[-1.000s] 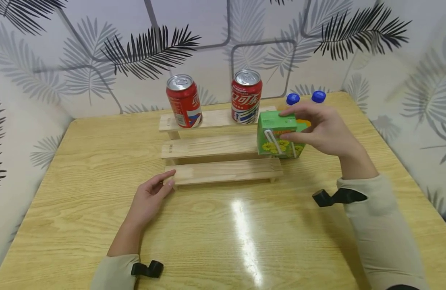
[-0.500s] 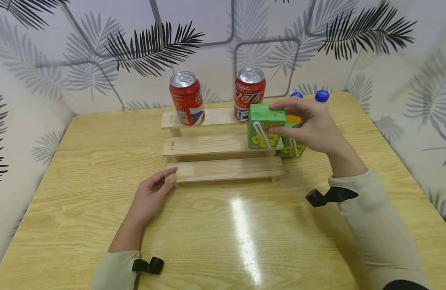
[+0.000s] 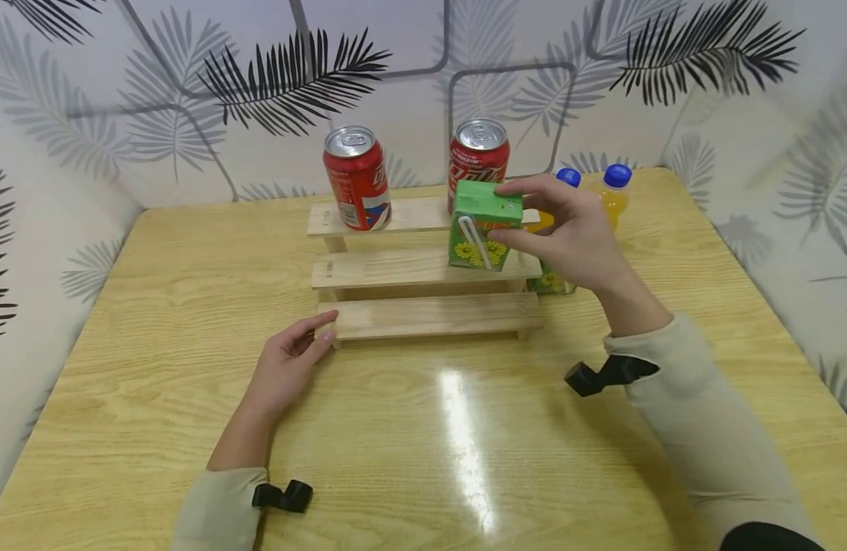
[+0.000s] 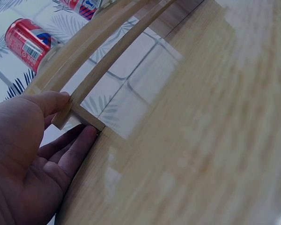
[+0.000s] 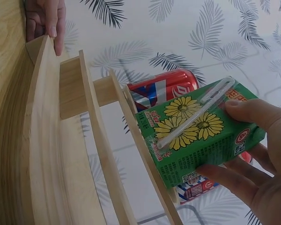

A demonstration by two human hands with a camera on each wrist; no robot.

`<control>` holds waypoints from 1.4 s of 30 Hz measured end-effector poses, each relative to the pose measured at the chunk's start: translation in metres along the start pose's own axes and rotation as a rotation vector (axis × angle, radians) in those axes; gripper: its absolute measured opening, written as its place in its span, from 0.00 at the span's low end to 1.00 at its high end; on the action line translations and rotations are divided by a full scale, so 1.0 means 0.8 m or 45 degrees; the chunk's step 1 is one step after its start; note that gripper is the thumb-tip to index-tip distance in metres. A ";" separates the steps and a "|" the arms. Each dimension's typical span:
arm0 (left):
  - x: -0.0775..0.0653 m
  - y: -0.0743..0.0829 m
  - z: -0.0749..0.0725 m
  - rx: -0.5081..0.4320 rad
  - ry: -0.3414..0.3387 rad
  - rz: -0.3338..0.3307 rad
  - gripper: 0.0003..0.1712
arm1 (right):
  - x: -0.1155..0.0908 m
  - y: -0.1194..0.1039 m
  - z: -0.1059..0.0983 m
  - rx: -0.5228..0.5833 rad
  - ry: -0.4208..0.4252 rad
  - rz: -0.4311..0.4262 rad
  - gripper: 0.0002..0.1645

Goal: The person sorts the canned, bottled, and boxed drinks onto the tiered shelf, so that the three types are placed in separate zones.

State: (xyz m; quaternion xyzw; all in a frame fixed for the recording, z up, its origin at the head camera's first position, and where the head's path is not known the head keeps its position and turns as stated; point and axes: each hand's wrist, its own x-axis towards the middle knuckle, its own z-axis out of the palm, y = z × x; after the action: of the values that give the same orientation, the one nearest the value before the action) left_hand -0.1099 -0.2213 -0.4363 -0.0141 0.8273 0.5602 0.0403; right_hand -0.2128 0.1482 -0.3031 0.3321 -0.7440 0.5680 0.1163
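My right hand [image 3: 568, 229] pinches a green drink carton [image 3: 483, 229] between thumb and fingers. The carton has yellow flowers and a straw on its front, plain in the right wrist view. It is held over the right part of a three-step wooden rack [image 3: 395, 268]; whether it touches a step I cannot tell. My left hand [image 3: 288, 366] grips the left end of the rack's lowest step, and the left wrist view shows its thumb and fingers around that end. Two red soda cans stand on the top step: one at left [image 3: 357, 180], one [image 3: 474, 157] partly behind the carton.
Beside the rack's right end is a second green carton [image 3: 554, 283], mostly hidden by my right hand. Two bottles of orange drink with blue caps [image 3: 617, 176] stand at the back right. The wooden table [image 3: 382, 459] meets a leaf-patterned wall [image 3: 258, 46].
My right hand has carried the green carton left and slightly up, from beside the rack to over its steps. My left hand has stayed at the rack's end.
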 end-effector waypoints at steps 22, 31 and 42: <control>0.000 0.000 -0.001 -0.045 0.002 0.003 0.24 | 0.013 -0.002 0.064 0.014 -0.125 -0.092 0.25; 0.000 0.000 -0.004 -0.023 0.011 -0.004 0.24 | 0.028 -0.002 0.086 -0.017 -0.119 -0.063 0.26; 0.001 -0.003 -0.002 -0.049 -0.008 -0.003 0.24 | 0.041 -0.004 0.111 -0.019 -0.151 0.074 0.27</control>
State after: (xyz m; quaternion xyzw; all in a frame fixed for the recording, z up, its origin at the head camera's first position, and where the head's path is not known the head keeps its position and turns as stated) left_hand -0.1105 -0.2237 -0.4382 -0.0141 0.8161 0.5761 0.0435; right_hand -0.2176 0.0541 -0.3115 0.3425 -0.7632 0.5449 0.0578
